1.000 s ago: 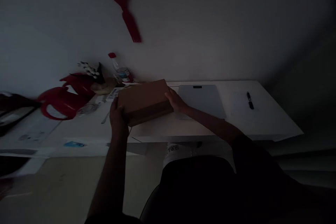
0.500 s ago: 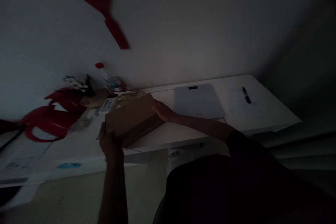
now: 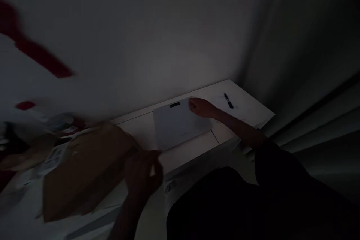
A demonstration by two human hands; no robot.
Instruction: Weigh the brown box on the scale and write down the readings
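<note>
A brown cardboard box rests on the white surface at the lower left, tilted in view and blurred. My left hand is just off its right end, smeared by motion; a gap shows between thumb and forefinger, and nothing is visible in it. Over the right part of a flat grey scale with a small dark display, my right hand has its fingers curled closed. No object shows in that hand. Whether it touches the scale, I cannot tell.
Right of the scale lie a black pen and a pale paper sheet. Behind the box are a blurred jar and a white printed package. A red spatula-shaped object is against the wall. Dark curtain-like folds hang at right.
Both hands have let go of the cardboard box, which now lies down on the left. My right hand has moved over the scale and closed. The view has swung right.
</note>
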